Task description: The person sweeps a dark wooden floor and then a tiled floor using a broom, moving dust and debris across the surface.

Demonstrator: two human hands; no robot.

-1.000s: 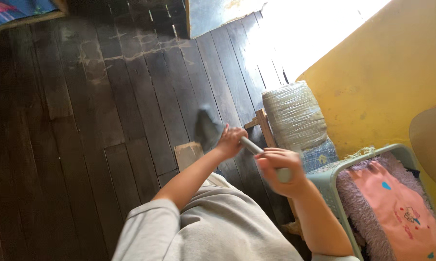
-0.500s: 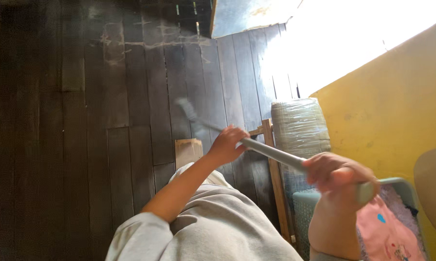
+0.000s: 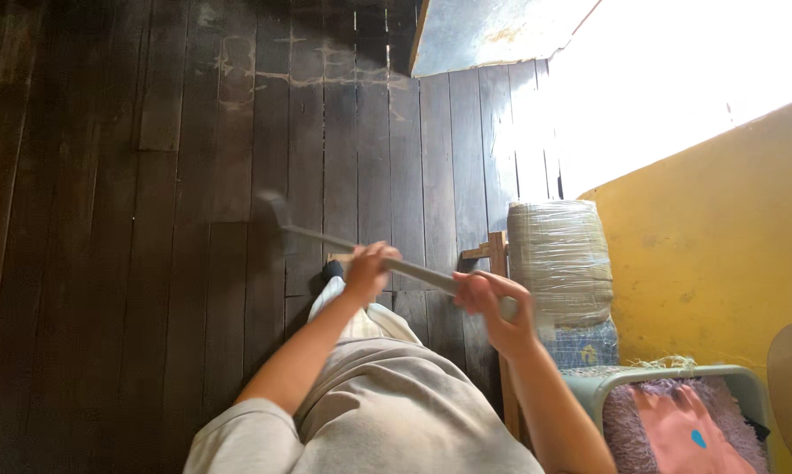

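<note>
Gripping slim grey metal rod (image 3: 361, 250) two-handed.

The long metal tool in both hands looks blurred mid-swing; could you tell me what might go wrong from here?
1. The metal tool is blurred with motion above the person's own foot, so a low stroke might strike it.
2. The right hand grips the very end, near the wrapped bundle and wooden frame; it might knock them.
3. The left hand could slip along the shaft.
</note>
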